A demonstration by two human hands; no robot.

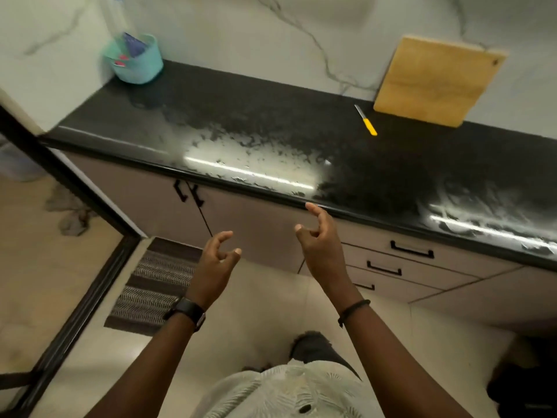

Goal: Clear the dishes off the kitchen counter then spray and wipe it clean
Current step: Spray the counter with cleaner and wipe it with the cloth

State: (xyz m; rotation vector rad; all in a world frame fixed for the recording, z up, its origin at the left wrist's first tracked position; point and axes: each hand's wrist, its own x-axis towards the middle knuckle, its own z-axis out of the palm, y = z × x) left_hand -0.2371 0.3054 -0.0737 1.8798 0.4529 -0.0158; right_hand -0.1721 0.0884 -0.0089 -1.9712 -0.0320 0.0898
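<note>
– Black stone, was that table (271,116)?
– Yes, dark and speckled, with mottled shiny patches along its front edge.
– And the hands?
– Both hung in front of the table, above the floor (256,312). The left hand (215,257) had a loose, half-curled grip that held nothing; the right hand (319,239) was the same, its forefinger up by the table's edge, though whether it touched I couldn't tell.
– What stood on the table?
– A teal basket (137,60) sat in the far left corner with a clear bottle (116,19) upright inside, too blurred to read. A yellow-handled knife (366,120) lay near the back, close beside a wooden board (437,79) that leaned against the marble wall (241,31).
</note>
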